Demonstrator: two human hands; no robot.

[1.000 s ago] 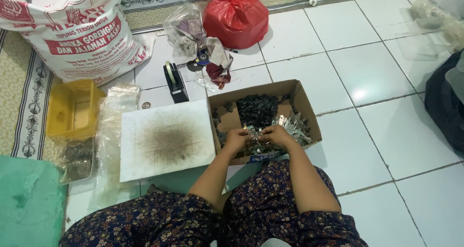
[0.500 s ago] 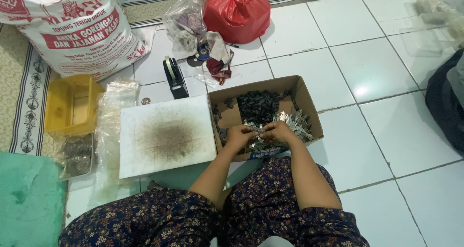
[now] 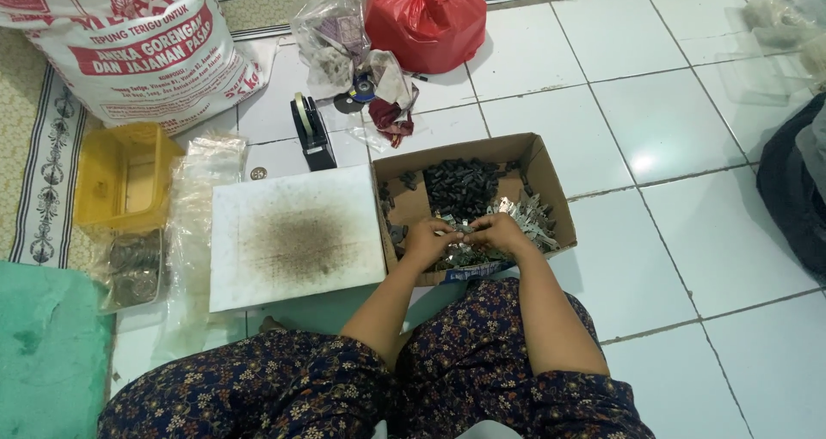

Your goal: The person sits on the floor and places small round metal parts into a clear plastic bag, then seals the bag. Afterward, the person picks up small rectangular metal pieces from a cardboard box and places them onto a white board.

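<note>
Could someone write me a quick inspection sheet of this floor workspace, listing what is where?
Surface: white tiled floor, with a stained white board lying flat.
Job's things: open cardboard box holding small dark pieces and silvery pieces.
Clutter: printed sack, red plastic bag, yellow tub, tape dispenser, clear bags.
Grippers: left hand and right hand meet inside the box, fingering small pieces; the grip is too small to tell.
Cables: nothing seen.
Surroundings: patterned mat, green cloth, dark bundle at right.
</note>
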